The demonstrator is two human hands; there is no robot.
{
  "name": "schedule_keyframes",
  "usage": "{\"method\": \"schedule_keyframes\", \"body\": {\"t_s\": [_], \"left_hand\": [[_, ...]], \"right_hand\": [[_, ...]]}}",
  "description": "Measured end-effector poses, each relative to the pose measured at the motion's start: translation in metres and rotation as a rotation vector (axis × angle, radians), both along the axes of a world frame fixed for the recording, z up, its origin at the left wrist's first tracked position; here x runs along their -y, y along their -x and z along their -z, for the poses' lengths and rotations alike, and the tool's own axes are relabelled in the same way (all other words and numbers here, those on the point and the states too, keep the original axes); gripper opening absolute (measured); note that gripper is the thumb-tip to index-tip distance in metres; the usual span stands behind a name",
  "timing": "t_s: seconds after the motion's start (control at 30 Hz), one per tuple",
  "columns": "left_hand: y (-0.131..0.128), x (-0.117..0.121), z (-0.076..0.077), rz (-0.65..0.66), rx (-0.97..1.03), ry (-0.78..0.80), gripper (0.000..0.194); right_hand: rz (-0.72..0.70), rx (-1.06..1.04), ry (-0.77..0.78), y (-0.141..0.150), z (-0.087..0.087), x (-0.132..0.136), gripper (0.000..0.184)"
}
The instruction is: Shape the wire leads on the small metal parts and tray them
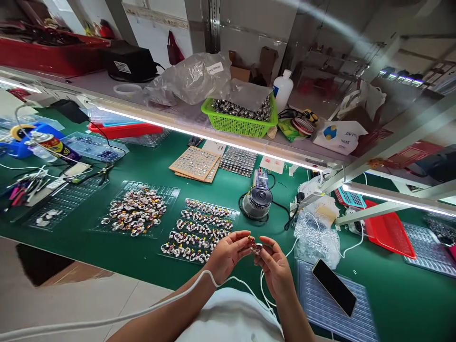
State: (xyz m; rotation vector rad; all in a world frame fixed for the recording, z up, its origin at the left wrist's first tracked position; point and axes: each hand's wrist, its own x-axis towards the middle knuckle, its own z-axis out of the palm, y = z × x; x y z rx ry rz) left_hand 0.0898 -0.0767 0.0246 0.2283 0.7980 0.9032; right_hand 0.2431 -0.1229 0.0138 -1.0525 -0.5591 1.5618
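Note:
Both hands meet in front of my body over the near edge of the green table. Between the fingertips is a small ring-like part (255,249), white and metallic with some red and yellow on it; its exact kind is too small to make out. My left hand (228,254) pinches its left side, and my right hand (277,266) grips its right side. Just left of my hands, a clear tray (233,216) carries rows of similar small white parts (188,237) with yellow and red bits. Farther left, a loose heap of such parts (135,209) lies on another clear tray (173,194).
A round dark device (257,202) with a cable stands beyond my hands. Brown boards (195,162) with small discs lie behind. At right, a phone (335,287) rests on stacked clear trays (309,304). A lit shelf holds a green basket (238,124). White cables cross my left forearm.

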Motion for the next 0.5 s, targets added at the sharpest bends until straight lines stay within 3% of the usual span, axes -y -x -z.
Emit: {"method": "schedule_keyframes", "body": {"t_s": [0.2, 0.4, 0.5], "left_hand": [[-0.003, 0.001, 0.004, -0.014, -0.059, -0.073, 0.032], [0.004, -0.007, 0.004, 0.079, -0.410, -0.371, 0.026], [0.008, -0.010, -0.001, 0.150, -0.517, -0.448, 0.024]], "right_hand": [[-0.002, 0.068, -0.033, 0.000, 0.000, 0.003, 0.034], [-0.008, 0.164, -0.072, -0.008, 0.001, 0.002, 0.034], [-0.003, 0.198, -0.070, -0.014, -0.002, -0.003, 0.035]]}}
